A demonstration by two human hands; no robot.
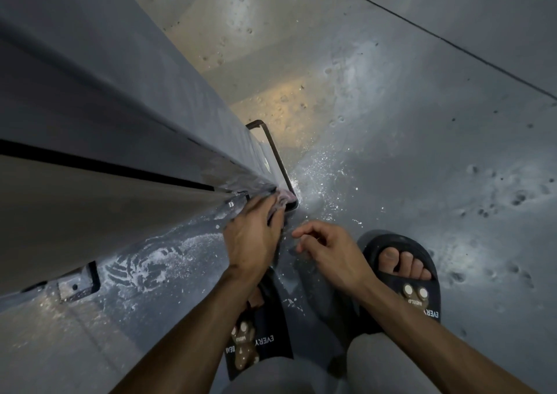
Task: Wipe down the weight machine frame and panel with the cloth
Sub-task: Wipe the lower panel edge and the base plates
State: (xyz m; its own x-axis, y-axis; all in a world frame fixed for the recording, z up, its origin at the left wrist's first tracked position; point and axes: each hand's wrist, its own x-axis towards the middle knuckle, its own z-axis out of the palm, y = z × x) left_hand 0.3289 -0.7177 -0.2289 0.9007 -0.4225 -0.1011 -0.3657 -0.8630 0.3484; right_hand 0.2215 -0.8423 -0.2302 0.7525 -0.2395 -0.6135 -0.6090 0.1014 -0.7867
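Two black slides (404,276) printed "EVERY" stand on the wet, speckled floor (422,122) at the bottom of the frame, white splashes scattered around them. The grey machine frame (120,107) fills the left side, its foot bracket (271,152) at centre. The left hand (250,236) presses the pinkish cloth (283,197) against the frame's base, fingers curled onto it. The right hand (328,252) hovers just beside, fingers loosely bent, holding nothing.

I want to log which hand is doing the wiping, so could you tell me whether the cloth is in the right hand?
No, the cloth is held by the left hand against the frame base, while the right hand hovers empty.
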